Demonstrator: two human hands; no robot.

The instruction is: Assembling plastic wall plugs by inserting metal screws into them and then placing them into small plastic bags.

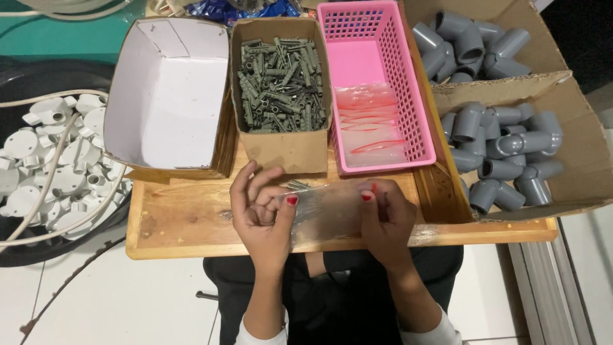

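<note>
Two hands meet over the middle of a low wooden table (pixel 191 230), stretching a small clear plastic bag (pixel 325 211) between them. The left hand (pixel 262 214) pinches one end between thumb and curled fingers, with what look like a few grey wall plugs (pixel 297 186) poking up near its fingertips; the right hand (pixel 383 214) pinches the other end, by the red seal strip. The bag looks barely filled, so I'd judge this packet only just begun and not yet sealed.

Going by size: two cardboard boxes of grey pipe elbows (pixel 504 147) fill the right side, and a dark tub of white round conduit boxes (pixel 51 166) sits on the floor to the left. On the table stand an empty white-lined carton (pixel 166 89), a pink plastic basket (pixel 377 76) holding a stack of unused clear bags (pixel 373 124), and a brown box heaped with wall plugs (pixel 281 83). The floor beneath is pale tile.
</note>
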